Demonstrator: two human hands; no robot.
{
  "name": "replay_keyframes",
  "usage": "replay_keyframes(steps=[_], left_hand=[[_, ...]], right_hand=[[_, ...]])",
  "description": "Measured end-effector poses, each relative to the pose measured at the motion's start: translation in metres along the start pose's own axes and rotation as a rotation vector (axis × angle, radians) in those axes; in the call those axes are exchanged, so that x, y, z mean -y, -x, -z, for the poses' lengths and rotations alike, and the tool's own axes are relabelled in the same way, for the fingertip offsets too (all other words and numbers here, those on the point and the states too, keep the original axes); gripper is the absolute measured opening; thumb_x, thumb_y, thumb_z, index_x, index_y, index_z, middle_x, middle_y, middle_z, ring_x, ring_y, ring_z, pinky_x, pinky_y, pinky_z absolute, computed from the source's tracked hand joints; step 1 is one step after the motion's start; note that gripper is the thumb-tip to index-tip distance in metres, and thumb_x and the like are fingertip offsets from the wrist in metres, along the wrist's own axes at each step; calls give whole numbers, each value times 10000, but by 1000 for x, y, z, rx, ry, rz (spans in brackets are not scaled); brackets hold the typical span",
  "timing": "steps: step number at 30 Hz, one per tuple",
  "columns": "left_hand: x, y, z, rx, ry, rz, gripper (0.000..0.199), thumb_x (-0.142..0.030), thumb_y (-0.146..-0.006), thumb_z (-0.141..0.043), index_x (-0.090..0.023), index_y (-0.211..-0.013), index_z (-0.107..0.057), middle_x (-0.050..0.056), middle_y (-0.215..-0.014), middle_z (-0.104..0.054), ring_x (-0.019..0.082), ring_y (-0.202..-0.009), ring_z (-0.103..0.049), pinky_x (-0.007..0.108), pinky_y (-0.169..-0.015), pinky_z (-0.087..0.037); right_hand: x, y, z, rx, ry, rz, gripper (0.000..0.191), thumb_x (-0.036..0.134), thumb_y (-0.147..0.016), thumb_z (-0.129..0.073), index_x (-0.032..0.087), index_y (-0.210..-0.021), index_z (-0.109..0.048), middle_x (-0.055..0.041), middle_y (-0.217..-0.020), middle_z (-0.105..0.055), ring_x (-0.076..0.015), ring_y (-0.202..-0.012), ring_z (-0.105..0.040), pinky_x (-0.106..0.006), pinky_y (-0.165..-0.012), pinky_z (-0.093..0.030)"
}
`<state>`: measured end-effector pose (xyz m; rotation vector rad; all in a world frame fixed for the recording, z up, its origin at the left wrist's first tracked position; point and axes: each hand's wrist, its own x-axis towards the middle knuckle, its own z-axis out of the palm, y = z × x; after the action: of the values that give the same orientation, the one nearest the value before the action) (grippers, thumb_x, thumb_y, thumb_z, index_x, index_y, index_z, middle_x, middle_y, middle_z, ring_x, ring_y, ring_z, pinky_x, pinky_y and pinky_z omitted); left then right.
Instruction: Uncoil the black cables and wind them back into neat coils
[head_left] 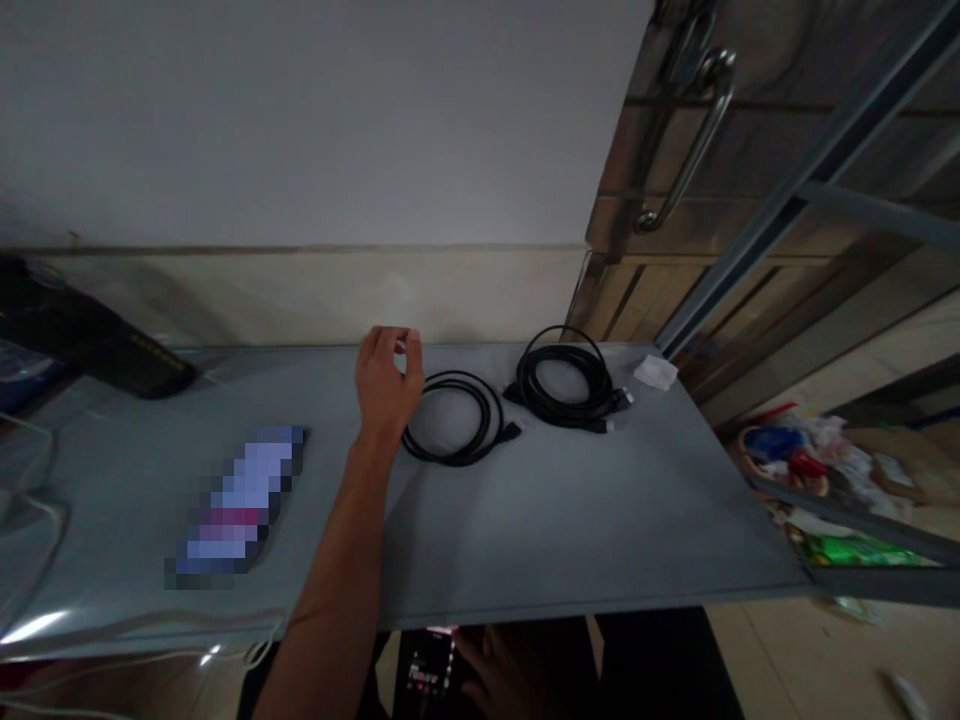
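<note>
My left hand [388, 375] is raised over the back of the grey table, its thumb and fingertips pinched together; anything between them is too small to make out. Just beside and below it lies a loosely coiled thin black cable [491, 440]. Farther right rests a thicker black cable coil [566, 385] with its plugs showing on the right. Below the table's front edge, my right hand [491, 670] is dim, fingers apart, beside a phone with a lit screen [427, 665].
The grey table [600, 520] stands against a wall. On it are a blurred-out device [244, 505], a dark long object [97, 330] and crumpled white paper [655, 372]. White cords [49, 530] run at the left. A metal frame [757, 235] and bagged items [817, 460] are right.
</note>
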<state>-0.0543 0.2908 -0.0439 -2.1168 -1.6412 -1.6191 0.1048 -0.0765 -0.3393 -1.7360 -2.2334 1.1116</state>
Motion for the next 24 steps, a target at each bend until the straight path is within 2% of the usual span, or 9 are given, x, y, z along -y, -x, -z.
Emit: replay_keyframes(steps=[4, 8, 10, 12, 15, 18, 20, 24], left_hand=[[-39, 11, -11, 196, 137, -204, 218, -385, -1121, -608, -243, -1250, -712, 105, -1166, -760, 283, -1144, -695, 486, -1108, -548], [-76, 36, -26, 533, 219, -431, 437, -385, -1112, -665, -277, -1535, -647, 127, -1480, -719, 315, -1390, -652, 544, -1245, -501], [-85, 49, -34, 676, 229, -494, 522, -410, -1108, -686, -287, -1610, -606, 130, -1560, -681, 320, -1456, -621, 550, -1279, -487], [-88, 58, -40, 759, 212, -523, 499, -418, -1120, -672, -295, -1602, -625, 128, -1560, -676, 320, -1471, -613, 555, -1287, -487], [-86, 66, -49, 781, 161, -529, 434, -350, -1150, -604, -305, -1580, -645, 120, -1513, -687, 314, -1434, -623, 562, -1268, -499], [-84, 68, -57, 752, 109, -529, 484, -320, -1151, -598, -274, -1633, -591, 131, -1455, -693, 325, -1371, -618, 571, -1238, -508], [-84, 70, -61, 746, 82, -539, 476, -347, -1138, -633, -259, -1605, -616, 133, -1385, -692, 335, -1323, -613, 566, -1202, -524], [-89, 72, -66, 702, 82, -512, 289, -357, -1129, -649, -262, -1385, -743, 120, -1273, -672, 325, -1241, -623, 542, -1147, -550]], right_hand=[[-2, -3, -4, 131, -22, -4, 1025, 292, -759, -925, 682, -1616, -519, -19, -1737, -562, -450, -1565, -563, -600, -1254, -518], [-2, -9, -12, 162, -61, 0, 998, 321, -716, -966, 666, -1571, -583, -23, -1712, -588, -485, -1544, -564, -635, -1237, -522], [-2, -9, -14, 137, -72, -63, 1048, 334, -724, -951, 609, -1644, -530, -50, -1727, -564, -484, -1564, -538, -616, -1261, -514], [-1, -9, -14, 123, -84, -150, 1085, 378, -772, -901, 557, -1728, -419, -53, -1757, -514, -467, -1599, -496, -605, -1299, -487], [-5, -9, -12, 134, -96, -197, 1067, 411, -824, -815, 531, -1772, -339, -30, -1781, -462, -444, -1617, -470, -593, -1318, -474], [-11, -9, -12, 153, -116, -129, 1085, 394, -815, -797, 507, -1788, -329, -35, -1786, -446, -427, -1607, -494, -536, -1294, -517], [-16, -9, -14, 169, -118, -85, 1090, 364, -811, -799, 448, -1802, -352, -78, -1776, -466, -432, -1589, -524, -519, -1271, -545], [-19, -5, -21, 157, -81, -19, 1024, 303, -867, -772, 287, -1812, -379, -185, -1751, -490, -460, -1555, -574, -587, -1236, -558]])
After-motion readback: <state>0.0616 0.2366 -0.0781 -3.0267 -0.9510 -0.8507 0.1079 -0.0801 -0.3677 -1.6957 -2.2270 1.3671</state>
